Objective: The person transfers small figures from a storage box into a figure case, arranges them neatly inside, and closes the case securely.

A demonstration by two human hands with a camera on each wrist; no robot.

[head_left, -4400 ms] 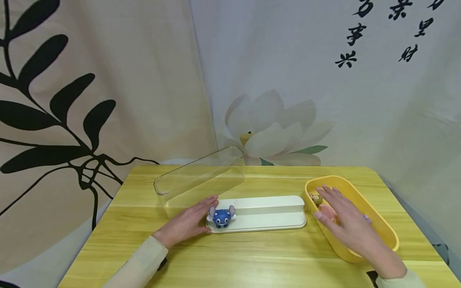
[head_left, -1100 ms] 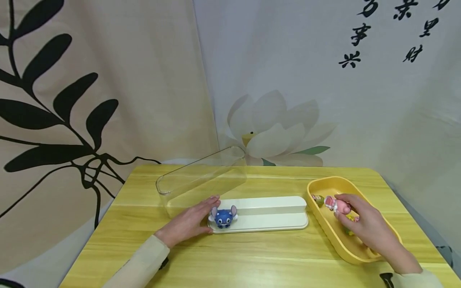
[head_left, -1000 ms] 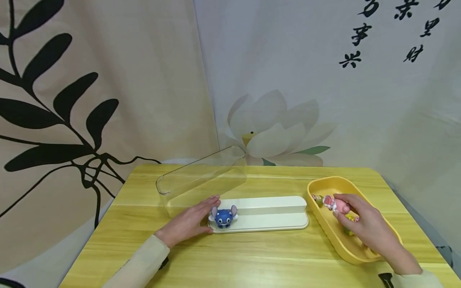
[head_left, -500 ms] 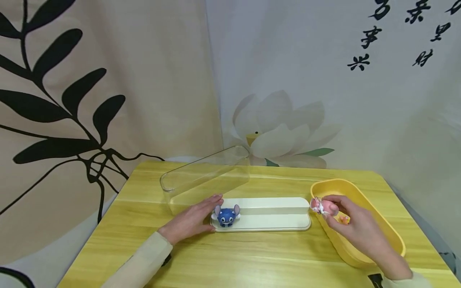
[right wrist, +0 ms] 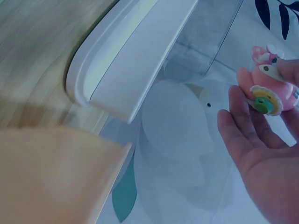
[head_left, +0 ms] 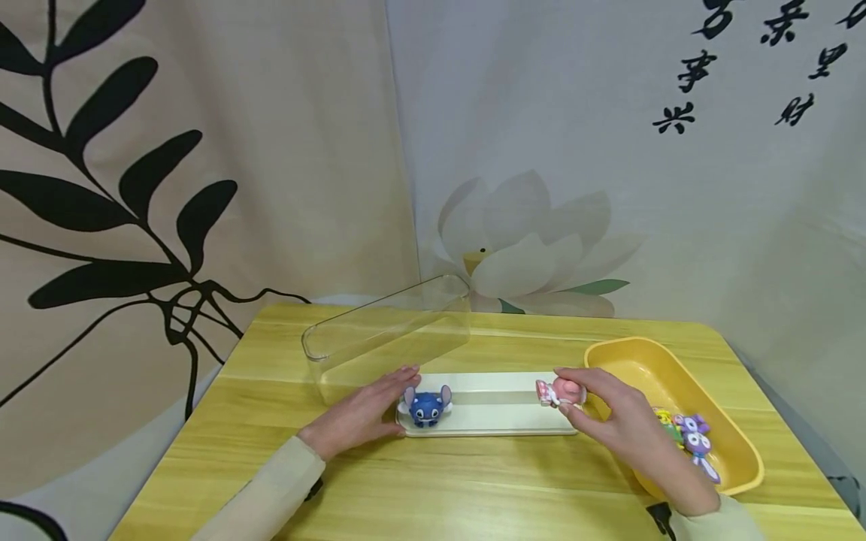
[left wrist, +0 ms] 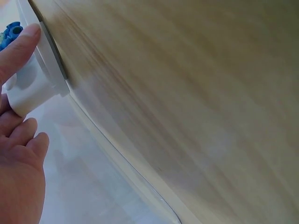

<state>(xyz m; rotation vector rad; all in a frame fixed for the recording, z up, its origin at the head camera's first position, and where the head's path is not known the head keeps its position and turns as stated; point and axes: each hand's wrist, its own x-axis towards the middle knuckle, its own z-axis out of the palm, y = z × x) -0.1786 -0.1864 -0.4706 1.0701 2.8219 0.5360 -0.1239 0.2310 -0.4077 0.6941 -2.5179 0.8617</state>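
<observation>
My left hand grips the left end of the long white stepped base, thumb along the front and fingers behind. A blue big-eared figurine stands on the base beside those fingers. My right hand pinches a pink figurine between thumb and fingertips, over the base's right end. In the right wrist view the pink figurine shows a yellow-and-green patch with a white frilled edge, and it lies tipped on its side above the fingers.
A yellow tray on the right holds a purple long-eared figurine and a yellow-green one, partly hidden by my right arm. Behind the base lies a transparent box-shaped cover. A curtain hangs behind the wooden table.
My right hand has taken the pink figurine out of the yellow tray and moved left with it over the white base. My left hand keeps its grip on the base.
</observation>
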